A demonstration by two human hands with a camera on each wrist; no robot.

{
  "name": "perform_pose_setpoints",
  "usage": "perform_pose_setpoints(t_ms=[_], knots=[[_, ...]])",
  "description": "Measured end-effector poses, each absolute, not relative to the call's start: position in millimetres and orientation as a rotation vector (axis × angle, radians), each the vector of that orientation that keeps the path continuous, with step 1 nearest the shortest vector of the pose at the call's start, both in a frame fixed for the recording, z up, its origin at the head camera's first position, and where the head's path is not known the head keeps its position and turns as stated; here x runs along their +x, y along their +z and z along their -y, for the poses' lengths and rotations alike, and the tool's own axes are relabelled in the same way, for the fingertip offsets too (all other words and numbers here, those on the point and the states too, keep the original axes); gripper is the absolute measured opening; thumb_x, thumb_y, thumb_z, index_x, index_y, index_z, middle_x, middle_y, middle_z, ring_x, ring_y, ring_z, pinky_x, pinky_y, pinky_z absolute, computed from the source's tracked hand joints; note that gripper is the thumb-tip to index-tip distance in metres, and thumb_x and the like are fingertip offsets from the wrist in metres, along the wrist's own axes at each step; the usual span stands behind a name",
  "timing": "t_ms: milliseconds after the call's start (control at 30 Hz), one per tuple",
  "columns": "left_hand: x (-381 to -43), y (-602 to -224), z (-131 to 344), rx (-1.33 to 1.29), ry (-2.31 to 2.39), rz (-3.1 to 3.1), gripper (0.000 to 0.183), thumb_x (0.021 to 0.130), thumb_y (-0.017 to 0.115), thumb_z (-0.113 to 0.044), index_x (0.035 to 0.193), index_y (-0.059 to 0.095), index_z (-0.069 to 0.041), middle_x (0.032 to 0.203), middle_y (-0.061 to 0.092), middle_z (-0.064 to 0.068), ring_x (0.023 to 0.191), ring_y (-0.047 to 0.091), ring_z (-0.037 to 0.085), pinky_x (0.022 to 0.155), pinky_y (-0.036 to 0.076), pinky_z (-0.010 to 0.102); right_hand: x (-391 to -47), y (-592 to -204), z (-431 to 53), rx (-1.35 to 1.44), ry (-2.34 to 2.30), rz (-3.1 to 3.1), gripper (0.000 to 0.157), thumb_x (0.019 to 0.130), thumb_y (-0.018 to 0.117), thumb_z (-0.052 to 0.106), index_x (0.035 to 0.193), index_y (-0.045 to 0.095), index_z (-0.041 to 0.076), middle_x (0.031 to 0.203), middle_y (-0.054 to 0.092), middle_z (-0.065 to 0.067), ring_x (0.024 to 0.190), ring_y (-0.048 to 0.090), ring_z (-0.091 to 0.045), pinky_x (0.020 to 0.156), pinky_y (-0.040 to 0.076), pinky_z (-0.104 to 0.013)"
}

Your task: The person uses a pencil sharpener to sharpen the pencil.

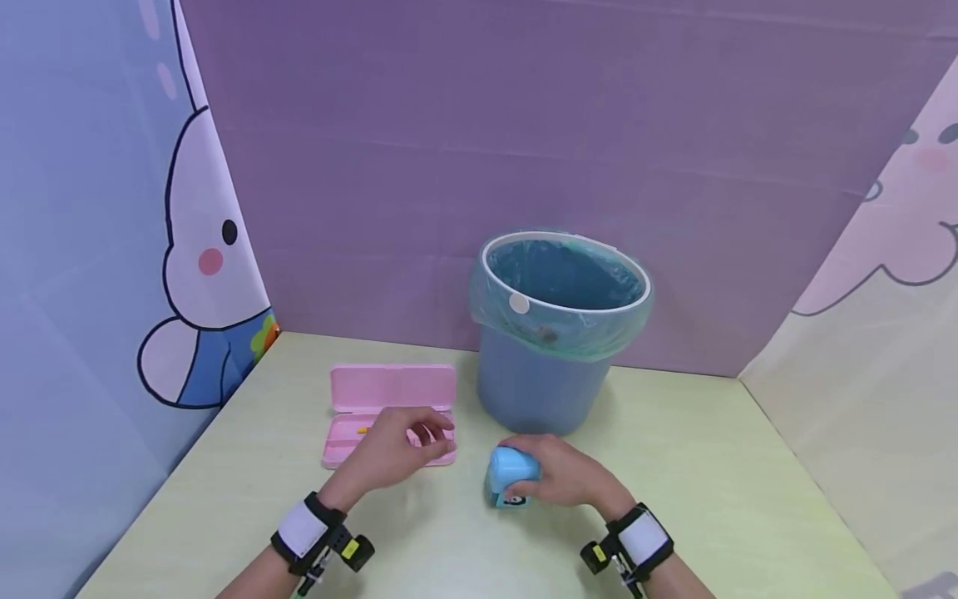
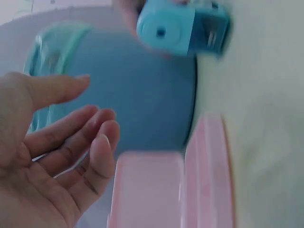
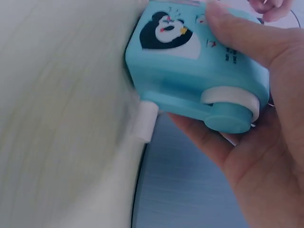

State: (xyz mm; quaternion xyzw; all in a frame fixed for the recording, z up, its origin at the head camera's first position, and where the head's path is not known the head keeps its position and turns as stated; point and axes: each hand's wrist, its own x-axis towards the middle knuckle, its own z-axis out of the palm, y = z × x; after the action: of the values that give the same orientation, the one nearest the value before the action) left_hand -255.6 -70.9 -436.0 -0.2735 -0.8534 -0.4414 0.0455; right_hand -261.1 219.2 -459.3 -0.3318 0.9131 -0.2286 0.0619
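Note:
My right hand [image 1: 565, 472] grips a light-blue crank pencil sharpener [image 1: 512, 470] that stands on the table. A panda print shows on its side in the right wrist view, along with the crank's white knob [image 3: 145, 121]. In the left wrist view, the round pencil hole [image 2: 161, 32] can be seen in one end. My left hand [image 1: 397, 445] hovers over the front of an open pink pencil case [image 1: 392, 388], its fingers loosely bent and holding nothing. Inside the case, a small yellow piece [image 1: 362, 430] peeks out; the hand hides much of the rest.
A blue bin [image 1: 539, 387] with a green plastic liner [image 1: 584, 337] stands behind the sharpener, right of the pencil case. A purple backdrop [image 1: 479, 166] closes off the table's back edge, and printed cloths hang at both sides.

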Motion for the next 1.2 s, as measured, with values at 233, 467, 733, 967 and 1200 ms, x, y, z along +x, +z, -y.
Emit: perform_pose_setpoints(t_ms=[233, 467, 733, 967, 1200], knots=[[-240, -449, 41, -0.914, -1.425, 2.655, 0.044, 0.078, 0.081, -0.035, 0.115, 0.065, -0.015, 0.104, 0.065, -0.006, 0.096, 0.061, 0.017, 0.071, 0.052, 0.029, -254, -452, -232, -0.973, -0.956, -2.752, 0.059, 0.080, 0.075, 0.050, 0.129, 0.058, 0.020, 0.112, 0.064, 0.008, 0.096, 0.060, -0.012, 0.083, 0.053, -0.038], [-232, -456, 23, -0.959, -1.489, 2.646, 0.065, 0.072, 0.084, -0.040, 0.124, 0.060, -0.009, 0.118, 0.062, 0.000, 0.104, 0.058, 0.023, 0.075, 0.053, 0.032, -247, -442, -243, -0.981, -1.147, -2.730, 0.055, 0.081, 0.074, 0.048, 0.129, 0.058, 0.025, 0.113, 0.064, 0.009, 0.096, 0.062, -0.013, 0.083, 0.053, -0.036], [-231, -454, 8, -0.962, -1.509, 2.570, 0.046, 0.072, 0.085, -0.035, 0.108, 0.067, -0.012, 0.097, 0.065, -0.002, 0.088, 0.061, 0.016, 0.068, 0.054, 0.026, -241, -438, -245, -1.056, -1.278, -2.631, 0.050, 0.082, 0.076, 0.037, 0.127, 0.060, 0.023, 0.110, 0.066, 0.007, 0.094, 0.064, -0.014, 0.081, 0.054, -0.034], [-232, -455, 5, -1.007, -1.593, 2.528, 0.040, 0.072, 0.085, -0.033, 0.103, 0.068, -0.013, 0.090, 0.068, -0.002, 0.084, 0.066, 0.021, 0.068, 0.055, 0.028, -235, -435, -247, -1.043, -1.302, -2.609, 0.051, 0.082, 0.077, 0.037, 0.128, 0.059, 0.026, 0.111, 0.066, 0.008, 0.095, 0.063, -0.015, 0.082, 0.054, -0.036], [-232, -456, 4, -1.070, -1.714, 2.472, 0.039, 0.071, 0.086, -0.027, 0.099, 0.067, -0.009, 0.087, 0.069, 0.002, 0.080, 0.067, 0.020, 0.072, 0.057, 0.034, -232, -435, -250, -0.988, -1.292, -2.606, 0.053, 0.081, 0.078, 0.035, 0.130, 0.059, 0.028, 0.113, 0.065, 0.010, 0.097, 0.063, -0.015, 0.085, 0.053, -0.035]])
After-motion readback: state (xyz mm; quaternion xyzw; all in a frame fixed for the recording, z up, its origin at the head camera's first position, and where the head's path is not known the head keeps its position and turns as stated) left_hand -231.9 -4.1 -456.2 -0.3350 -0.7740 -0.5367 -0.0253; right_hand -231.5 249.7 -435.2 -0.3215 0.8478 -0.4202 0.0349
